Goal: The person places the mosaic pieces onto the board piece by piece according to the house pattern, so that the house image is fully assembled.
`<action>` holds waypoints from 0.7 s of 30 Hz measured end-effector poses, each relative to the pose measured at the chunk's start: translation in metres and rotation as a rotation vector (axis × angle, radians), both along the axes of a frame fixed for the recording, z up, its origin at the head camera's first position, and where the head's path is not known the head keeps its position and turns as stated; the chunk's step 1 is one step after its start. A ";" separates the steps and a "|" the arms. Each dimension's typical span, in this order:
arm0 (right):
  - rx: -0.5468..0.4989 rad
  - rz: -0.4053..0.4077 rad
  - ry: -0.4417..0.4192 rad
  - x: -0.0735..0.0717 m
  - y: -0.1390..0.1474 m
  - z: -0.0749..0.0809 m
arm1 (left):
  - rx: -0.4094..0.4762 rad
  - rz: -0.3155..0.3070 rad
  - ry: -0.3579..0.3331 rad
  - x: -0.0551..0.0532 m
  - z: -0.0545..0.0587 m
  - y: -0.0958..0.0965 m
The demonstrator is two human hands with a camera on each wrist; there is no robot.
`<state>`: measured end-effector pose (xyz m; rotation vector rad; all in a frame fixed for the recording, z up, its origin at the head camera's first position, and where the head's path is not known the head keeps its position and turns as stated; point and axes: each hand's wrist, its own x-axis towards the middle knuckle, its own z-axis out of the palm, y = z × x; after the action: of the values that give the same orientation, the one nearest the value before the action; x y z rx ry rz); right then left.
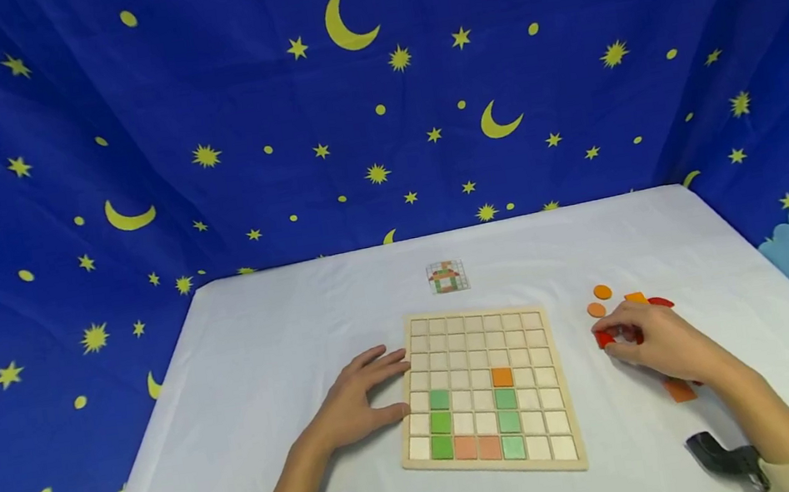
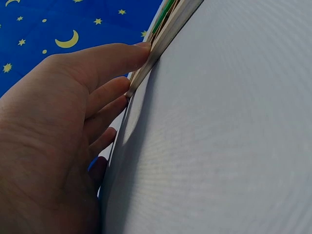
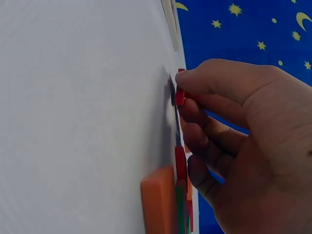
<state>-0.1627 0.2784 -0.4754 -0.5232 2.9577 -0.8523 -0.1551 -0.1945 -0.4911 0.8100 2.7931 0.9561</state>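
My left hand [image 1: 352,403] lies with its fingers fairly straight against the left edge of a wooden grid board [image 1: 496,469]; the thumb touches the rim in the left wrist view. On the board, green tiles [image 1: 440,423] form a column at the left. Two salmon tiles [image 1: 477,447] lie in the bottom row. To their right, mint-green tiles [image 1: 509,421] stack up under an orange tile [image 1: 502,377]. Right of the board, my right hand [image 1: 661,339] pinches a red tile [image 3: 181,90] between thumb and fingers, just above the table.
Loose pieces surround the right hand: orange discs [image 1: 602,292], a yellow-orange piece [image 1: 636,298], a red curved piece [image 1: 661,302] and an orange square [image 1: 680,389]. Some are partly hidden. A small pattern card [image 1: 448,276] lies behind the board. A starry blue cloth [image 1: 426,149] hangs behind the table.
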 end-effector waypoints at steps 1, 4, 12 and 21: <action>-0.007 -0.003 -0.003 0.001 -0.001 0.000 | 0.002 -0.002 -0.003 0.000 0.000 0.001; -0.013 0.004 -0.005 0.003 -0.008 0.000 | -0.003 0.001 -0.007 0.002 0.000 0.001; -0.053 0.063 -0.018 0.005 -0.032 0.005 | 0.002 0.007 -0.002 0.001 -0.002 0.001; -0.101 0.165 -0.012 0.007 -0.057 0.009 | -0.005 0.007 -0.003 0.000 -0.002 0.002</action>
<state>-0.1561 0.2216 -0.4666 -0.7510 2.8229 -0.9856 -0.1553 -0.1925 -0.4934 0.7986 2.7963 0.9505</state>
